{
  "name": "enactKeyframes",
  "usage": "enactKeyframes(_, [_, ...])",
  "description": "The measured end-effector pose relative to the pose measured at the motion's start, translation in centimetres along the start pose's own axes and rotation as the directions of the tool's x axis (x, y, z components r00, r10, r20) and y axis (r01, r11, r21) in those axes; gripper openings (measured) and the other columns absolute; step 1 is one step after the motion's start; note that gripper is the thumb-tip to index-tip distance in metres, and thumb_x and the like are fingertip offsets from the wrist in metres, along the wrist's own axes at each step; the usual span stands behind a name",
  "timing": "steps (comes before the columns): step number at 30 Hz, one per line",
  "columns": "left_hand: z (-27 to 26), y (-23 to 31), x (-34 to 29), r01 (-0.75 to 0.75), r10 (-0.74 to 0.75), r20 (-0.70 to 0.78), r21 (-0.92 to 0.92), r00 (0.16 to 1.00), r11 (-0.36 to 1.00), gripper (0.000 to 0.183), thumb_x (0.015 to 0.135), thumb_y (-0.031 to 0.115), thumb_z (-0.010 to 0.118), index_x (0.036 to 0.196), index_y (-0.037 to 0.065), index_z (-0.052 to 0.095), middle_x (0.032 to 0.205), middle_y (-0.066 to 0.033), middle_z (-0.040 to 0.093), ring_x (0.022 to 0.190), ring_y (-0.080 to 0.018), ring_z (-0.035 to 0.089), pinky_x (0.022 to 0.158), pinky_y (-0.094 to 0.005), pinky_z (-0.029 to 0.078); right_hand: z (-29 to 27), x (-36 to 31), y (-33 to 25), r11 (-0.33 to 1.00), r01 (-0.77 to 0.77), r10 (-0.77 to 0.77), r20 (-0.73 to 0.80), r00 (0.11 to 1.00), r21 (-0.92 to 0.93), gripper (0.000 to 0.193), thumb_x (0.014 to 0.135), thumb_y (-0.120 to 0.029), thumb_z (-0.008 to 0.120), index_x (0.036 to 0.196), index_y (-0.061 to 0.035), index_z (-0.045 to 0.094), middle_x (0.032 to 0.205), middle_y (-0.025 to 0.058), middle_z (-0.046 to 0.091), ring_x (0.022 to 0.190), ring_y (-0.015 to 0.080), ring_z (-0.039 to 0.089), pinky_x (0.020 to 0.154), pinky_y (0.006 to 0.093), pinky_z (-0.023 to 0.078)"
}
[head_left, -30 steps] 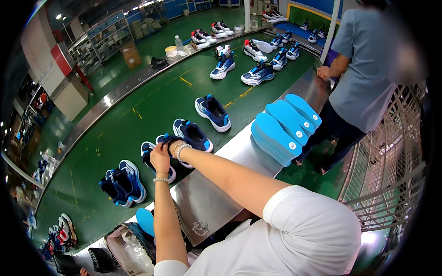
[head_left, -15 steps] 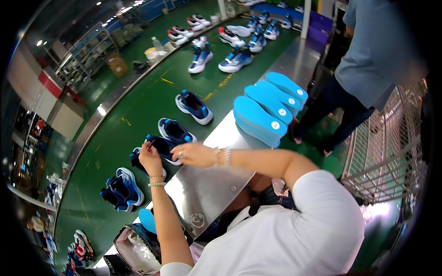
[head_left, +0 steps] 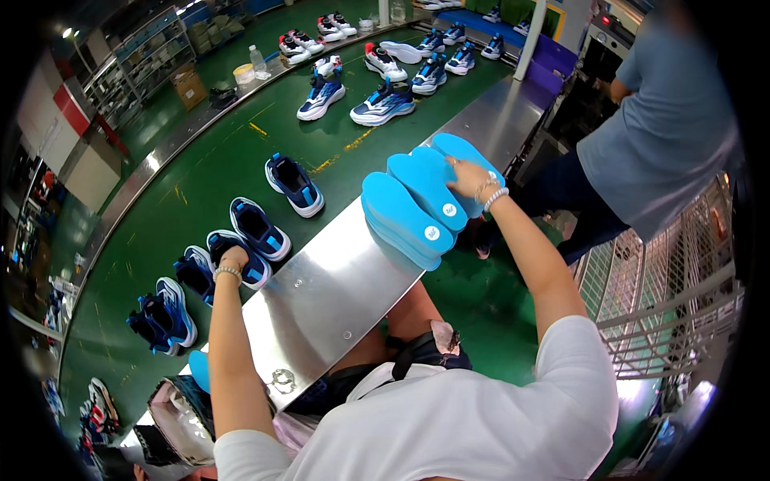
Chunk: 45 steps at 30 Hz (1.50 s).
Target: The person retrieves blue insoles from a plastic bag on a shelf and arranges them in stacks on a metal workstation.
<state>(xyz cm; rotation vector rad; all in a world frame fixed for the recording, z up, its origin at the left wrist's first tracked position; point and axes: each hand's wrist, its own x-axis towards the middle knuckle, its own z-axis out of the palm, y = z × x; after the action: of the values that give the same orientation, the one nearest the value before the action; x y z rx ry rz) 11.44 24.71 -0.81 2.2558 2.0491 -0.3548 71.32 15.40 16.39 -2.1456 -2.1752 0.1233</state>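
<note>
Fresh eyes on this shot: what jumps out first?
Likely the bright blue insoles, stacked on the metal ledge near centre, the right hand at them. Then the navy sneakers lined up on the green surface left of centre, the left hand at one's opening. A co-worker stands at upper right.

The flat silver metal ledge [head_left: 321, 293] is smooth and glossy, bright with glare. The broad green tabletop [head_left: 216, 160] is smooth with a low sheen. The long, rounded bright-blue insoles [head_left: 391, 200] look matt and foam-like. The low navy-and-blue shoes [head_left: 294, 186] have cloth-like uppers over smooth white soles. The short-sleeved white shirt [head_left: 465, 409] is soft, matt cloth.
</note>
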Motion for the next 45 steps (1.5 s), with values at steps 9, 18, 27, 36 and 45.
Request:
enactKeyframes(9, [0.1,-4.0,0.2,-0.865,0.878,0.288,0.446,0.383,0.23,0.02,0.072,0.006,0.045,0.054,0.005,0.053,0.053,-0.0107,0.049,0.049,-0.0223,0.05,0.044,-0.0306,0.04,-2.1,1.3,0.1,0.997,0.074,-0.074,0.136,0.988,0.007,0.065,0.066,-0.031,0.066,0.123,-0.0117,0.038,0.092,0.0205,0.058,0.082,0.0334,0.057,0.072,0.0394,0.046])
enactKeyframes(18, [-11.0,0.0,-7.2,-0.148,0.137,0.079,0.161,0.988,0.976,0.019,0.07,0.011,0.047,0.071,0.003,0.063,0.076,-0.0174,0.06,0.072,-0.0282,0.059,0.062,-0.036,0.047,-9.9,-2.5,-2.1,0.989,0.132,-0.106,-0.325,0.94,0.06,0.048,0.069,-0.033,0.063,0.109,-0.0083,0.054,0.094,0.0178,0.059,0.084,0.0313,0.057,0.073,0.0376,0.045])
enactKeyframes(27, [-12.7,6.9,-9.1,-0.203,-0.198,-0.544,-0.589,0.815,0.782,0.068,0.068,0.01,0.061,0.124,-0.004,0.025,0.107,-0.0251,0.051,0.096,-0.0378,0.051,0.084,-0.0363,0.041,-13.1,-2.1,-16.9,0.762,0.555,-0.485,-0.273,0.831,0.335,0.026,0.068,-0.014,0.065,0.092,-0.0038,0.062,0.087,0.0129,0.06,0.08,0.0257,0.058,0.072,0.0304,0.044])
enactKeyframes(36, [-15.6,9.2,-9.4,-0.032,-0.323,-0.567,-0.527,0.758,0.849,0.035,0.081,0.035,0.049,0.074,0.001,0.057,0.067,-0.0215,0.057,0.067,-0.038,0.056,0.059,-0.0449,0.045,-7.6,0.7,-30.8,0.72,0.693,-0.69,0.15,0.708,0.04,0.028,0.066,-0.03,0.065,0.084,-0.0084,0.065,0.08,0.0127,0.062,0.076,0.0286,0.06,0.067,0.0355,0.048])
enactKeyframes(45, [-14.2,7.0,-10.0,-0.081,-0.346,-0.528,-0.626,0.775,0.776,0.032,0.078,0.033,0.048,0.076,0.004,0.062,0.077,-0.0191,0.06,0.072,-0.0363,0.058,0.064,-0.044,0.047,-2.0,2.1,-39.5,0.637,0.763,-0.763,0.052,0.644,-0.113,0.019,0.069,-0.01,0.054,0.087,-0.0038,0.057,0.084,0.0146,0.061,0.078,0.0287,0.06,0.065,0.0372,0.049])
